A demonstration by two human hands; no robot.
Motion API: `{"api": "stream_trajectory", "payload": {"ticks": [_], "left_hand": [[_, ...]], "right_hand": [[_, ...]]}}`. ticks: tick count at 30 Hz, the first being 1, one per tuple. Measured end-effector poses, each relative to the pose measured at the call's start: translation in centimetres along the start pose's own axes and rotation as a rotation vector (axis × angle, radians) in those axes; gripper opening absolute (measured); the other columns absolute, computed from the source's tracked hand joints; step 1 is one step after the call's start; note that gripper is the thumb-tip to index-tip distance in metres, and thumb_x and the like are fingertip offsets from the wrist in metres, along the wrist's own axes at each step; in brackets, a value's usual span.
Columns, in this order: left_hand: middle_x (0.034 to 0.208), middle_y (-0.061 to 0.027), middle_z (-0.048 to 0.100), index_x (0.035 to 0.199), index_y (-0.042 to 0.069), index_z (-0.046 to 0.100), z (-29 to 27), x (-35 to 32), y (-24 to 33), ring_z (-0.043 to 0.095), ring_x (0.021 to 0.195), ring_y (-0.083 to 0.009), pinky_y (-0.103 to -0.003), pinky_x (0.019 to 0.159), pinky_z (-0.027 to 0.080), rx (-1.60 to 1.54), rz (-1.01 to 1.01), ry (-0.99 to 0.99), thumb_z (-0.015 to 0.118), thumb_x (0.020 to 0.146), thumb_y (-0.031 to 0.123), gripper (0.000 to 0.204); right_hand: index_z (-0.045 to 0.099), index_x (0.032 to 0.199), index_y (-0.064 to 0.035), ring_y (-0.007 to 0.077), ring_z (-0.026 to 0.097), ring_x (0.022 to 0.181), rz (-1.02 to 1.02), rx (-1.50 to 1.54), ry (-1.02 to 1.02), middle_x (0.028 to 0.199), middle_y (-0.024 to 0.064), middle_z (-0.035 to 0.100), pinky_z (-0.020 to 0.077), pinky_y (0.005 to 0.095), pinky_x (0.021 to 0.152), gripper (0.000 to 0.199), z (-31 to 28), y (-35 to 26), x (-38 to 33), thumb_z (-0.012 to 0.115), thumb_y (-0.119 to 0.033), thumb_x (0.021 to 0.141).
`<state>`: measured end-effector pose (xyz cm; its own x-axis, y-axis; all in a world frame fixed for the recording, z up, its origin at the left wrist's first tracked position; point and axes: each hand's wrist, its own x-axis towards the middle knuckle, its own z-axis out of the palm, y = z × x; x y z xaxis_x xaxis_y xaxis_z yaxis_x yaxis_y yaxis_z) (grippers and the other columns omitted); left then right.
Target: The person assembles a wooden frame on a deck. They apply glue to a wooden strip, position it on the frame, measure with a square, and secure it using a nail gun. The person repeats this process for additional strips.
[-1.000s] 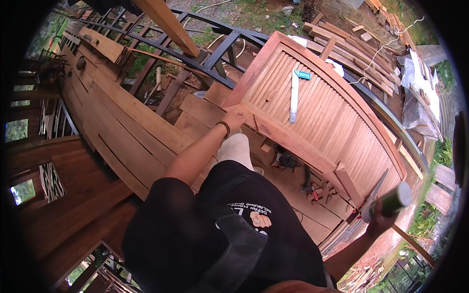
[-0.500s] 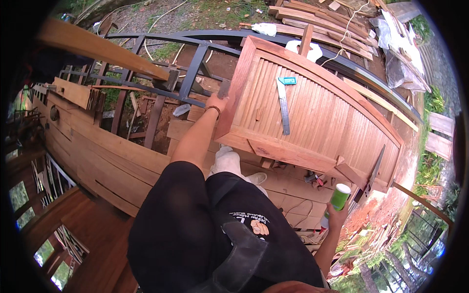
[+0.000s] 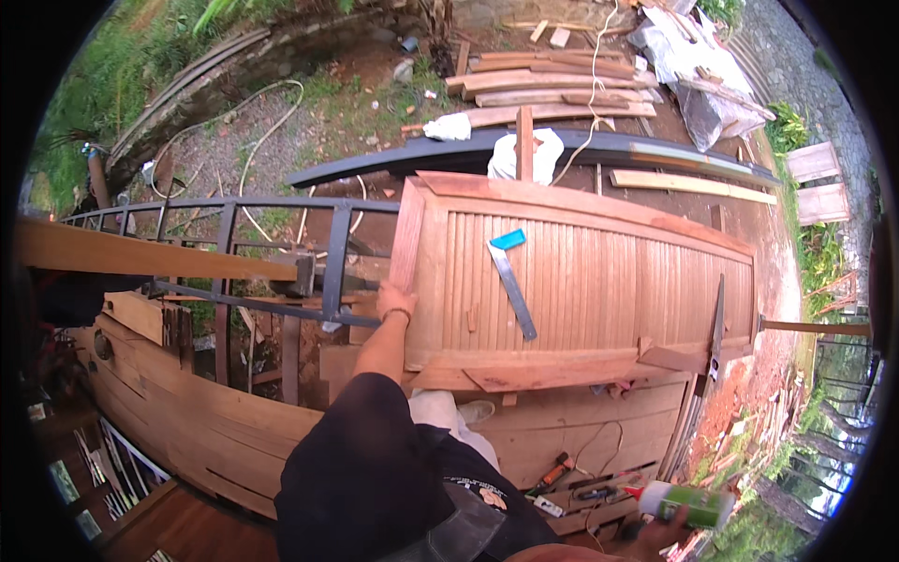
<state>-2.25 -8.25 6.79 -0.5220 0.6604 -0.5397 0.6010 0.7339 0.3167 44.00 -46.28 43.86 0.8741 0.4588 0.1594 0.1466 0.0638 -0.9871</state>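
A louvered wooden door [image 3: 599, 295] lies face up in front of me. My left hand [image 3: 395, 302], with a bracelet at the wrist, grips its left end, fingers closed round the frame edge. Down at the lower right, my right hand [image 3: 663, 532] is wrapped round a glue bottle [image 3: 698, 507] with a green label, held sideways, its red tip pointing left. On the slats rest a try square [image 3: 513, 288] with a blue handle and a small wood chip [image 3: 473, 317]. A hand saw [image 3: 717, 328] and a loose wooden offcut [image 3: 672, 356] sit at the door's right end.
Black metal frames [image 3: 337, 262] run behind and left of the door. A wooden beam [image 3: 159, 255] juts in from the left. Below the door, an orange-handled tool [image 3: 556, 470] and cords lie on planks [image 3: 581, 421]. Stacked boards [image 3: 562, 89] lie on the ground beyond.
My right hand has moved down toward me, and the bottle has turned from base-up to sideways, showing its red tip. My left hand stays at the door's left end. The view has shifted.
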Motion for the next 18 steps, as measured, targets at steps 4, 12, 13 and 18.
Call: {"api": "stream_trajectory", "payload": {"ticks": [4, 12, 13, 18], "left_hand": [[0.118, -0.0223, 0.059, 0.118, 0.002, 0.047, -3.9, -3.4, -5.2, 0.058, 0.113, -0.0383, -0.044, 0.096, 0.048, 0.049, 0.123, 0.03, 0.08, 0.063, 0.034, 0.072], [0.114, -0.0234, 0.061, 0.12, -0.001, 0.048, -8.4, -12.6, -17.6, 0.061, 0.106, -0.0384, -0.044, 0.091, 0.05, 0.082, 0.162, -0.043, 0.08, 0.06, 0.04, 0.08], [0.114, -0.0237, 0.061, 0.119, -0.002, 0.048, -8.4, -13.5, -19.4, 0.061, 0.105, -0.0387, -0.044, 0.091, 0.05, 0.075, 0.154, -0.066, 0.08, 0.06, 0.041, 0.08], [0.117, -0.0223, 0.062, 0.122, -0.001, 0.052, -9.6, -17.7, -21.4, 0.062, 0.108, -0.0368, -0.042, 0.093, 0.05, 0.02, 0.173, -0.142, 0.08, 0.059, 0.043, 0.081]], "right_hand": [[0.038, 0.136, 0.0032, 0.0315, 0.056, 0.114, -0.07, 0.108, -0.094, 0.126, 0.0176, 0.054, 0.0475, 0.0451, 0.1, 0.057, 3.2, 1.5, 4.9, 0.065, -0.011, 0.087], [0.038, 0.137, 0.0027, 0.0307, 0.056, 0.115, 0.037, 0.334, -0.231, 0.127, 0.0173, 0.054, 0.0462, 0.0443, 0.102, 0.06, 7.0, 6.9, 4.1, 0.066, -0.015, 0.087], [0.038, 0.137, 0.0027, 0.0306, 0.056, 0.115, -0.056, 0.483, -0.157, 0.127, 0.0172, 0.054, 0.0461, 0.0442, 0.102, 0.06, 6.5, 6.3, 5.9, 0.066, -0.015, 0.087], [0.041, 0.136, -0.0012, 0.0261, 0.058, 0.112, 0.031, 0.381, -0.335, 0.126, 0.0127, 0.055, 0.0523, 0.038, 0.093, 0.063, 10.9, 5.9, 0.7, 0.071, -0.006, 0.081]]}}
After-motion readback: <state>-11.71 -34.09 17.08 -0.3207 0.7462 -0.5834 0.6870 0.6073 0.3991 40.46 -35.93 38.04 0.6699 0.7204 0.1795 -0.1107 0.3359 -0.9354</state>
